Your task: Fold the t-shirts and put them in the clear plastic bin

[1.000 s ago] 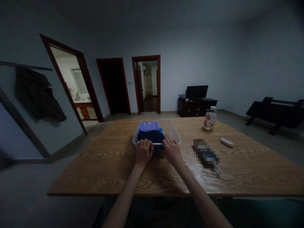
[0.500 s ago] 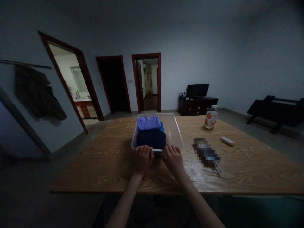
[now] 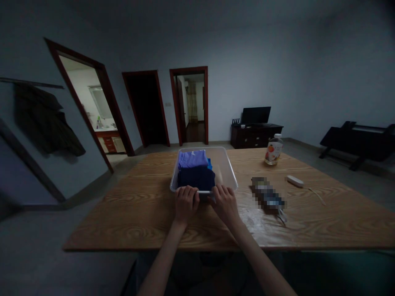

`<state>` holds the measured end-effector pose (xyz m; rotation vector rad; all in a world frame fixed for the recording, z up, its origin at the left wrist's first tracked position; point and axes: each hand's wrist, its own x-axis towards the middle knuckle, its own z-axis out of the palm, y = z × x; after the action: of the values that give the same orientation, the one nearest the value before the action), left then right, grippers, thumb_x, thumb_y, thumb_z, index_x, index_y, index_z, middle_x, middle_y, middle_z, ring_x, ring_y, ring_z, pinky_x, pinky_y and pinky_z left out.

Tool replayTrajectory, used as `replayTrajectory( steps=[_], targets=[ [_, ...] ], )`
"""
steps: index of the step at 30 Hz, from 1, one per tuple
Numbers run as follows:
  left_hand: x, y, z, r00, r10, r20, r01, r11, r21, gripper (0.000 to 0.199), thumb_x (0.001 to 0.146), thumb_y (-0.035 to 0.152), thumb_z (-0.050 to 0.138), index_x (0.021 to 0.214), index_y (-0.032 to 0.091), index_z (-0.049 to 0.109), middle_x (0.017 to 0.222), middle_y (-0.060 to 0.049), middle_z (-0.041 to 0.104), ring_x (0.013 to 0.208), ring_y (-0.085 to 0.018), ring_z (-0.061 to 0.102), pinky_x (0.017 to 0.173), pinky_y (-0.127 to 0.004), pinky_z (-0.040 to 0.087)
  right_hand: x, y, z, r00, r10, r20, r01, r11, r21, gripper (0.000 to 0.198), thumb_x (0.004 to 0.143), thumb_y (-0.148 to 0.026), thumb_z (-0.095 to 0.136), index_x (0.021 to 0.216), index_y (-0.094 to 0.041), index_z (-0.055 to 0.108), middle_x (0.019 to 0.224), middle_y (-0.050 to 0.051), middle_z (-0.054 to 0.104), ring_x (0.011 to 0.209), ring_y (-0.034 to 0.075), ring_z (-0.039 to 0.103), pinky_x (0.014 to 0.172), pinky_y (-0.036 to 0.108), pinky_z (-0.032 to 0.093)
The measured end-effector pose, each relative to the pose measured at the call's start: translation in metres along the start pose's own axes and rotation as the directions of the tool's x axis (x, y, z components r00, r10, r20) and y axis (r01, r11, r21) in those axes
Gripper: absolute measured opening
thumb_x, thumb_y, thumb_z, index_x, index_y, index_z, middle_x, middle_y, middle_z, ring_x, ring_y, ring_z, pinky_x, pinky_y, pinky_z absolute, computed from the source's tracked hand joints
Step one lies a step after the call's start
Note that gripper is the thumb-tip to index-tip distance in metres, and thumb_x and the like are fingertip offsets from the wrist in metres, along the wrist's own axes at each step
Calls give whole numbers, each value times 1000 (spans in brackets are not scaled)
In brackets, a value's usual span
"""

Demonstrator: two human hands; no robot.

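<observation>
Left hand point(image 3: 186, 204): fingers curled over the near rim of the translucent plastic bin point(image 3: 227, 167), gripping it. The bin, rectangular with rounded corners, is on the wood-grain table point(image 3: 135, 218). Inside, at left: smooth lavender fabric point(image 3: 193, 159), folded flat, behind a rounded navy fabric bundle point(image 3: 196, 177). Right hand point(image 3: 225, 202): gripping the same rim. Farther right: clear bottle point(image 3: 273, 151), white capsule-shaped object point(image 3: 295, 181), thin pale strip point(image 3: 317, 196).

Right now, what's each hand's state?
Left hand: closed on the near rim of the translucent rectangular plastic bin.
Right hand: closed on that same near rim.
</observation>
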<state>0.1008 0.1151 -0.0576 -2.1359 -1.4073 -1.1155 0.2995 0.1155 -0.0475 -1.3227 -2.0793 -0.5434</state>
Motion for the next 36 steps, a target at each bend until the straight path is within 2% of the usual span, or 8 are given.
replayTrajectory(
  steps=[9, 15, 25, 36],
  targets=[
    [-17, 8, -6, 1000, -12, 6, 12, 999, -43, 15, 104, 19, 53, 107, 23, 67, 102, -6, 70, 102, -27, 59, 100, -47, 38, -19, -12, -3, 999, 53, -4, -53, 999, 10, 12, 107, -29, 64, 101, -21, 58, 104, 8, 65, 100, 28, 56, 89, 44, 37],
    [-5, 2, -3, 1000, -5, 2, 5, 1000, -26, 15, 105, 20, 52, 110, 22, 66, 104, -7, 70, 104, -27, 59, 102, -47, 38, -4, -9, -5, 999, 47, -13, -47, 999, 6, 18, 106, -36, 66, 100, -21, 58, 101, 7, 65, 99, 28, 56, 89, 44, 38],
    [21, -4, 4, 1000, -15, 25, 15, 999, 32, 14, 106, 21, 53, 108, 23, 67, 103, -6, 68, 102, -28, 58, 100, -46, 39, 18, 4, 1, 999, 26, -23, -25, 1000, 7, 17, 105, -35, 66, 102, -21, 57, 104, 8, 66, 100, 28, 57, 90, 43, 38],
    [-4, 3, -8, 999, 8, 31, -8, 1000, -11, 15, 105, 19, 52, 108, 22, 66, 102, -6, 69, 100, -27, 58, 99, -46, 39, -6, -10, -7, 999, 43, -10, -43, 999, 21, 8, 107, -26, 58, 100, -21, 58, 102, 8, 64, 98, 28, 56, 89, 43, 37]
  ],
)
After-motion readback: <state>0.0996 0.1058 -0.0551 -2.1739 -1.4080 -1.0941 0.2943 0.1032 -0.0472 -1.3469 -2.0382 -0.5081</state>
